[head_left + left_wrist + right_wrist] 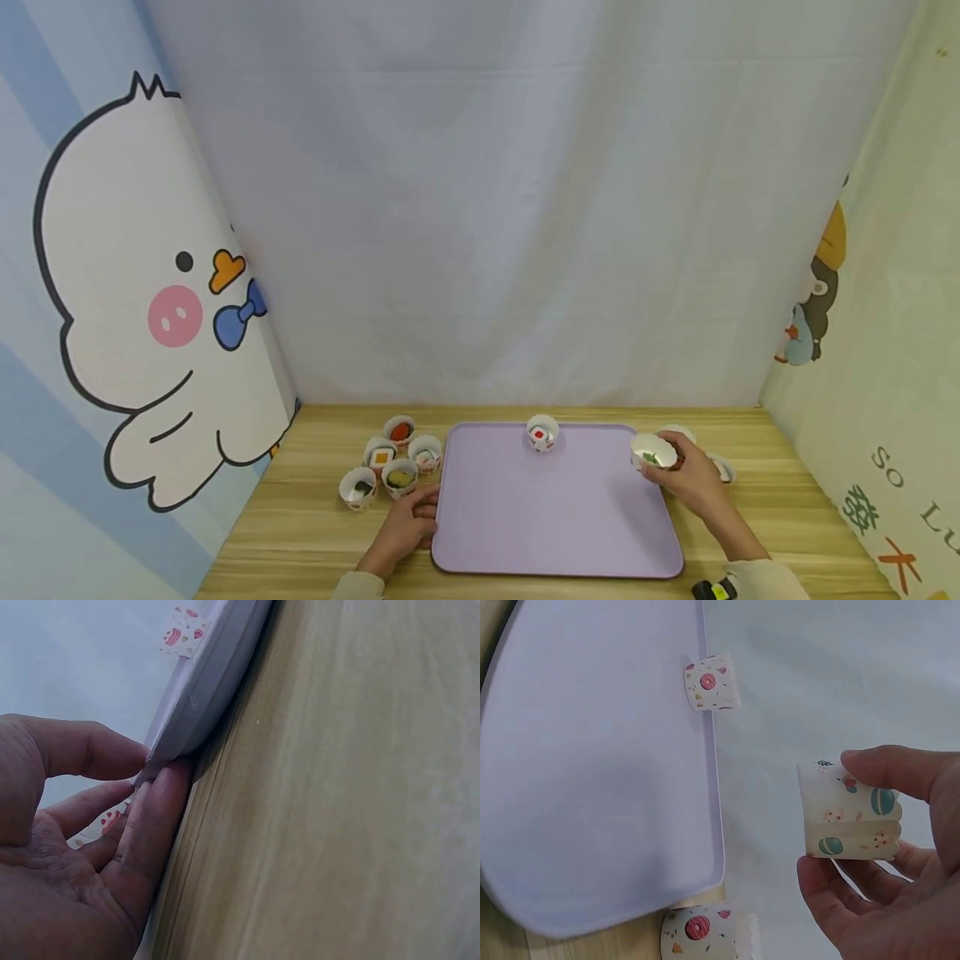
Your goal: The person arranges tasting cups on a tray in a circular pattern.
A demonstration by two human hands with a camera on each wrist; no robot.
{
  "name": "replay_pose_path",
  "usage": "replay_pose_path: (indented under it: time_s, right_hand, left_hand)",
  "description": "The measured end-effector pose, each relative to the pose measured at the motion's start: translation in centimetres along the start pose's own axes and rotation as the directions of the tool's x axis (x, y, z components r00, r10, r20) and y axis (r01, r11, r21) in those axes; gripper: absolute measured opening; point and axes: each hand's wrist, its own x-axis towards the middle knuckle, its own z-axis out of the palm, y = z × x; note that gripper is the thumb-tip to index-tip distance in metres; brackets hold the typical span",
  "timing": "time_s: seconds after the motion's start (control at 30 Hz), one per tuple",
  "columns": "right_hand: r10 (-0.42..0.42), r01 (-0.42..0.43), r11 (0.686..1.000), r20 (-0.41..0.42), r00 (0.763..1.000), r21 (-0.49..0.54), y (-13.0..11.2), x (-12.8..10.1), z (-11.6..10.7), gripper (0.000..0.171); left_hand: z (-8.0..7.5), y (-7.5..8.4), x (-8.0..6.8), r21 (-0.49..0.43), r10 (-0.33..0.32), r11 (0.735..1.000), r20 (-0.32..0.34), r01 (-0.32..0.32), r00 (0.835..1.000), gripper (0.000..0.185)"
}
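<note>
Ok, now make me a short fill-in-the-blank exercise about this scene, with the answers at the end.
1. The left hand grips the tray by its ____ edge.
2. The right hand holds a cup whose contents are coloured ____.
3. The cluster of cups left of the tray numbers ____.
4. The number of cups standing on the tray is ____.

Missing words: left; green; five; one.

A pale curtain (480, 208) hangs behind the wood-grained bench (292, 525); a white cartoon bird (112, 250) is printed at left, lettering (860, 510) at right.
</note>
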Motion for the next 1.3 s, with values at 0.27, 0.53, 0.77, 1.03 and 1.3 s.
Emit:
replay_pose_path:
  time_s: [0.27,0.53,0.77,1.03,1.3]
  right_hand:
    - [0.014,-0.014,1.0,0.031,0.999,-0.013,-0.1,1.3,2.4,0.07]
    - [-0.002,0.003,0.998,0.022,1.0,-0.057,0.0,3.0,5.0,0.069]
    - [0.027,-0.026,0.999,0.025,0.999,-0.031,-0.1,4.3,6.9,0.067]
    - [0.051,-0.051,0.998,-0.011,0.999,-0.022,-0.1,5.4,9.1,0.064]
    - [0.059,-0.06,0.998,-0.042,0.997,-0.014,0.5,6.5,10.9,0.062]
  left_hand:
    - [0.0,0.1,-0.1,-0.01,-0.009,1.0,0.001,0.009,1.0,0.07]
    - [0.0,0.0,0.0,-0.008,0.008,1.0,-0.001,-0.008,1.0,0.069]
    - [-0.1,0.0,0.1,-0.005,0.007,1.0,-0.001,-0.007,1.0,0.069]
    - [0.0,-0.5,0.2,-0.008,0.014,1.0,0.006,-0.014,1.0,0.07]
    - [0.0,-0.2,0.1,-0.008,0.009,1.0,0.011,-0.009,1.0,0.07]
